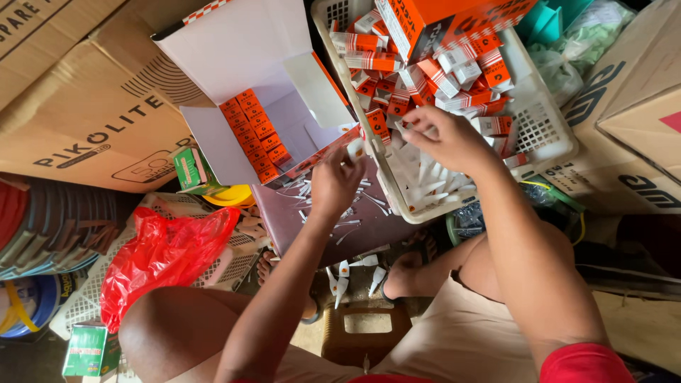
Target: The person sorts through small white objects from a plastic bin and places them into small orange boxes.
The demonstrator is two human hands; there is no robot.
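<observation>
Small orange-and-white cartons (425, 71) lie heaped in a white plastic basket (543, 128), which serves as the landmark for everything else. The right hand (443, 138) reaches into the basket's near side, its fingers (411, 128) curled together around a small white piece; exactly what they pinch is too small to tell. Loose white tubes (425, 177) lie in the basket's near corner, just below that hand. The left hand (337, 181) hovers just left of the basket's rim, fingers (352, 157) bent and closed on a little white item at the tips. Left of the basket stands an open white cardboard box (241, 57) with a neat block of orange cartons (254, 135) packed along one side. Beneath the left hand, beside the basket's near edge, a purple board (298, 227) carries scattered white tubes (355, 220). Farther left of the basket, a red plastic bag (159, 259) rests on another white basket (234, 262). Large brown cardboard boxes (78, 106) stand well beyond, at the far left.
</observation>
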